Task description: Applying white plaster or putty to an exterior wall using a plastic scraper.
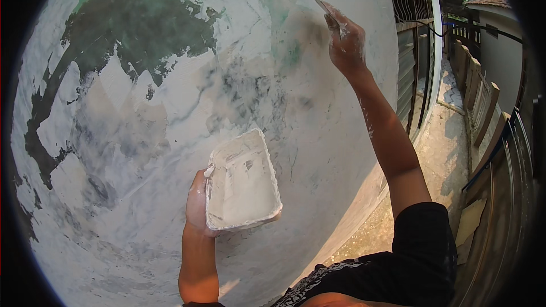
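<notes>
In the lower centre of the frame the left hand (197, 207) grips a white rectangular tray (244, 146) of pale paste (244, 190), much of the hand hidden behind it. Toward the upper right, the right hand (348, 45) is wrapped around a thin scraper (316, 0), covering its grip; the blade shows nearly edge-on, and whether it touches the patchy wall (324, 153) is hard to tell. The lower edge cuts off the dark shirt (424, 239), its pale print (318, 276) too distorted to make out
</notes>
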The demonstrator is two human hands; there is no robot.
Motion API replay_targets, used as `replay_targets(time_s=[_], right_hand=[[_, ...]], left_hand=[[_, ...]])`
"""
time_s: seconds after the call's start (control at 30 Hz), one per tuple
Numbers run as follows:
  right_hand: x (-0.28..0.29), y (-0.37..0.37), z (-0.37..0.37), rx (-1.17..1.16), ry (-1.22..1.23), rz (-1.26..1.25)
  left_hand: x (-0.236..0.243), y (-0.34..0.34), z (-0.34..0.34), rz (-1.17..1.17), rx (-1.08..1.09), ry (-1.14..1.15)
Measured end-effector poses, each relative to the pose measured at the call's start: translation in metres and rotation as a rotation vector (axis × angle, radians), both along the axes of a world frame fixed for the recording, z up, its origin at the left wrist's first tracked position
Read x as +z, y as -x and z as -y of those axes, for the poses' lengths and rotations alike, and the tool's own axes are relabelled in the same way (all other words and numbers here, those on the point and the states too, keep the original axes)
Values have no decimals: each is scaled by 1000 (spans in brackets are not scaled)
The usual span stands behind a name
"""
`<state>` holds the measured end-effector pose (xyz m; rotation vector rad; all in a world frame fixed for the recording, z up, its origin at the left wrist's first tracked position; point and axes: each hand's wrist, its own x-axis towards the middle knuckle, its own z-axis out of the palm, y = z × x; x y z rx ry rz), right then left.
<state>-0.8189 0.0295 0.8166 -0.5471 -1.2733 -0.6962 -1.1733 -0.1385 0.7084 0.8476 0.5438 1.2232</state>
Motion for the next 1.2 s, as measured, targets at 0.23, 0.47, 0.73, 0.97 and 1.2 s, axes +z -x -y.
replay_targets(time_s=[0.23,0.47,0.73,0.97,1.2], right_hand=[[-21,48,-3,-157,69,103],[-121,80,65,3,239,498],[-32,30,11,61,-128,70],[-99,71,-8,54,254,229],[-90,55,48,-9,51,325]], left_hand=[[-6,2,3,-12,61,-6],[-3,17,14,-29,80,-53],[-3,14,18,-4,126,-28],[-6,12,15,-46,152,-45],[-8,10,20,-69,165,-28]])
